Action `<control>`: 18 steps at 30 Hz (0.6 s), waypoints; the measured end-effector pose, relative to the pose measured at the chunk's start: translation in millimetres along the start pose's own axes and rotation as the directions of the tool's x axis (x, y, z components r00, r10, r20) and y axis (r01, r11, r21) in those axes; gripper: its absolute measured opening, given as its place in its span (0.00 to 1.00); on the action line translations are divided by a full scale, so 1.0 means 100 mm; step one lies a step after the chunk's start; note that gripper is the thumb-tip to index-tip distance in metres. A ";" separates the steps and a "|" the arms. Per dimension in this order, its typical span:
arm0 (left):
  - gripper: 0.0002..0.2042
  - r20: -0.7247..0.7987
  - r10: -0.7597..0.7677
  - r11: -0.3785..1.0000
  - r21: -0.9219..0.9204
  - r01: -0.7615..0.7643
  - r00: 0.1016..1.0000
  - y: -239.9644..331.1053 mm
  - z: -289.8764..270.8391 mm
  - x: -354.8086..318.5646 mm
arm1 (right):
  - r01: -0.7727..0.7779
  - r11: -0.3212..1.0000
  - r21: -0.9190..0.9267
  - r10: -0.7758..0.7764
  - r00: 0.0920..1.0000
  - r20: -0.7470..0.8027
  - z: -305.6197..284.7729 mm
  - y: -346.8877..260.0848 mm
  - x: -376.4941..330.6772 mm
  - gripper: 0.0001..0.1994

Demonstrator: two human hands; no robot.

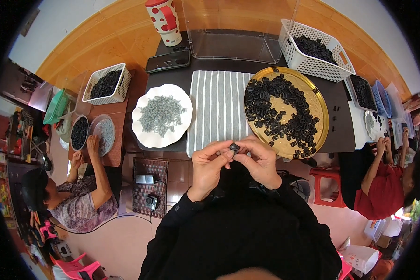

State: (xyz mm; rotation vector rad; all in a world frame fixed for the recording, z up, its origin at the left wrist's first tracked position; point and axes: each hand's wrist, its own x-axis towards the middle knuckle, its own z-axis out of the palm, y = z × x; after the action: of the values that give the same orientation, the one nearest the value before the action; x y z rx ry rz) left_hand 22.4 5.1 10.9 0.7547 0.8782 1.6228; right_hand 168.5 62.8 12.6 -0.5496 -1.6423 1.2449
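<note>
My left hand and my right hand meet just off the table's near edge. Between their fingertips they pinch a small black plastic part, too small to make out in detail. Beneath and beyond them lies a grey-and-white striped cloth. To its left, a white scalloped plate bears a heap of small grey translucent pieces. A round gold tray on the right holds many loose black parts like the one in my fingers.
A clear plastic box, a phone and a spotted tumbler stand at the back. White baskets of black parts sit right and left. One person works at left, others at right. A red stool stands below.
</note>
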 end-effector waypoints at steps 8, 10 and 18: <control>0.13 0.080 0.069 0.996 0.045 -0.073 0.994 0.00 0.03 -0.05 | 0.145 0.971 -0.192 -0.155 0.987 -0.041 0.03 -0.11 -0.05 0.14; 0.12 0.080 0.124 0.990 0.062 -0.129 0.989 -0.01 0.06 -0.08 | 0.159 0.957 -0.242 -0.175 0.983 -0.047 0.04 -0.15 -0.07 0.14; 0.11 0.128 0.200 0.969 0.124 -0.216 0.971 0.04 0.16 -0.13 | 0.269 0.915 -0.301 -0.311 0.945 -0.099 0.08 -0.25 -0.12 0.13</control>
State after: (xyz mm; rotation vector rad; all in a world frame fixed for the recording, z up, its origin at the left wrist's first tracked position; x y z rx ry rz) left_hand 36.8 -6.1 22.4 1.0561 0.8560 1.6954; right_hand 171.2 40.5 29.8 -0.5320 -1.7167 0.7389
